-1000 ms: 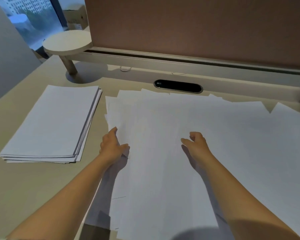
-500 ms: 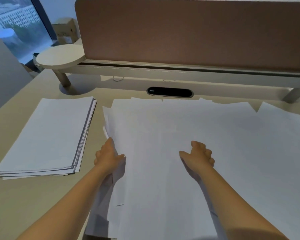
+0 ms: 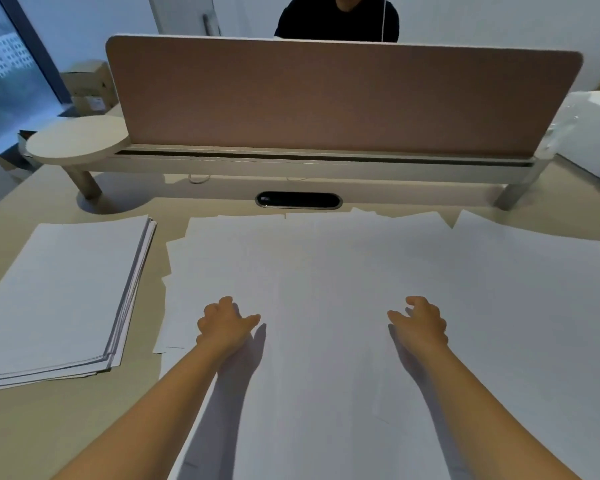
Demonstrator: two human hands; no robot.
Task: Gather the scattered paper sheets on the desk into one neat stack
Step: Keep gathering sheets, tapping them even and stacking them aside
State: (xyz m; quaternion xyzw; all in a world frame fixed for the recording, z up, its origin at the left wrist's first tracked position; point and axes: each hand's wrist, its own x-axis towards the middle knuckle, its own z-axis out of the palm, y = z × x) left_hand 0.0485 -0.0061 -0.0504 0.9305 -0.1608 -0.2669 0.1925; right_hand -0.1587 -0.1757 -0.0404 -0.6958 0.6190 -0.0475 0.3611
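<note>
Bare desk (image 3: 49, 427) (front-left) lies open; divider panel (image 3: 343, 98) blocks behind.

Brown partition (image 3: 343, 98) behind beige desk (image 3: 66, 427) — window (image 3: 4, 71) left.

hands (image 3: 321, 323) over scattered sheets (image 3: 326, 271), stack (image 3: 63, 292) beside

My hands have spread wider apart on the loose sheets (image 3: 326, 271): my left hand (image 3: 224, 323) no longer at their left edge, my right hand (image 3: 421, 322) further right.
</note>
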